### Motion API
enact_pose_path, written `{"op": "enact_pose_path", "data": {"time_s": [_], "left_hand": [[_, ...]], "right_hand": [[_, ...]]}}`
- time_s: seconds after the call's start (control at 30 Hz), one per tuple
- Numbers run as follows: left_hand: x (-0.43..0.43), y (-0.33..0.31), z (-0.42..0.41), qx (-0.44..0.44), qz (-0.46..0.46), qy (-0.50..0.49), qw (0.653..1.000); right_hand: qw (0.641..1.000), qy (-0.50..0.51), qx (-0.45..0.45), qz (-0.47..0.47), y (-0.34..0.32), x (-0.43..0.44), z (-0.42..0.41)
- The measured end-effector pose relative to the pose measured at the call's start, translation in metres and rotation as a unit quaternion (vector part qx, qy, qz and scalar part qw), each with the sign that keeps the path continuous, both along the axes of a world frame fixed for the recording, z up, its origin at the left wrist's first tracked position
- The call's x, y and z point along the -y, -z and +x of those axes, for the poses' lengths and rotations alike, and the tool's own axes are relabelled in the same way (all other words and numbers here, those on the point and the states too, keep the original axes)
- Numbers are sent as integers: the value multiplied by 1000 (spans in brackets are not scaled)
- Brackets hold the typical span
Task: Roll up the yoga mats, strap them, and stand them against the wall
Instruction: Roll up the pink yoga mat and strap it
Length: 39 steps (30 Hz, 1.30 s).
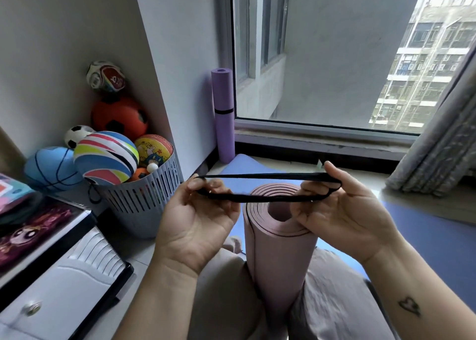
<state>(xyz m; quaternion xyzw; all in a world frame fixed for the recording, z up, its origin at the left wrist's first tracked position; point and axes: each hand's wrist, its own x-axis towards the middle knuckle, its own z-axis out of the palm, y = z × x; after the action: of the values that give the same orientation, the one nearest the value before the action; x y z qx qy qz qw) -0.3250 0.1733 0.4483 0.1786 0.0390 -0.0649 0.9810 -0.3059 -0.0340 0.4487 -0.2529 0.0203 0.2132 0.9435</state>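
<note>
Left grip point(198, 218) and right grip point(342, 211) clamp a black strap point(270, 198), stretched wide just above the rolled pink mat point(280, 249).

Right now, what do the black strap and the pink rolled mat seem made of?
Black strap: probably elastic fabric, matte; it is pulled into a flat loop between the left hand and right hand. Pink mat: likely foam or rubber, matte; thick layers spiral at its end.

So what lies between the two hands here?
A black strap loop, held taut from left hand to right hand, over the top of the rolled pink mat; head view.
</note>
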Motion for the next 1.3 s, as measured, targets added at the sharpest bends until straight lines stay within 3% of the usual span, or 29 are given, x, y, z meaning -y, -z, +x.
{"op": "enact_pose_path", "data": {"time_s": [0.2, 0.27, 0.37, 0.43, 0.5, 0.67, 0.87, 1.03, 1.17, 1.3], "left_hand": [[11, -5, 9, -5, 7, 29, 1000], [12, 0, 12, 11, 33, 121, 992], [9, 7, 12, 70, 88, 307, 945], [7, 12, 11, 99, 109, 358, 922], [5, 12, 9, 81, 107, 364, 922], [-2, 10, 12, 74, 59, 281, 955], [-9, 9, 8, 99, 33, 288, 952], [1, 5, 1, 152, 26, 145, 977], [15, -1, 3, 85, -56, 21, 995], [22, -5, 16, 8, -101, -75, 992]], "right_hand": [[990, 115, -25, 82, -10, -8, 1], [985, 124, -22, 115, -13, -8, 4], [990, 95, -10, 104, -16, -8, 7], [994, 66, 7, 86, -16, -9, 7], [996, 37, 20, 79, -14, -11, 6], [995, -6, 85, 54, -6, -13, 6], [994, 5, 104, 28, -4, -14, 0], [989, -40, 74, 118, 10, -15, 1], [985, -74, 92, 128, 15, -16, -1], [986, 4, 57, 154, 12, -22, -3]]}}
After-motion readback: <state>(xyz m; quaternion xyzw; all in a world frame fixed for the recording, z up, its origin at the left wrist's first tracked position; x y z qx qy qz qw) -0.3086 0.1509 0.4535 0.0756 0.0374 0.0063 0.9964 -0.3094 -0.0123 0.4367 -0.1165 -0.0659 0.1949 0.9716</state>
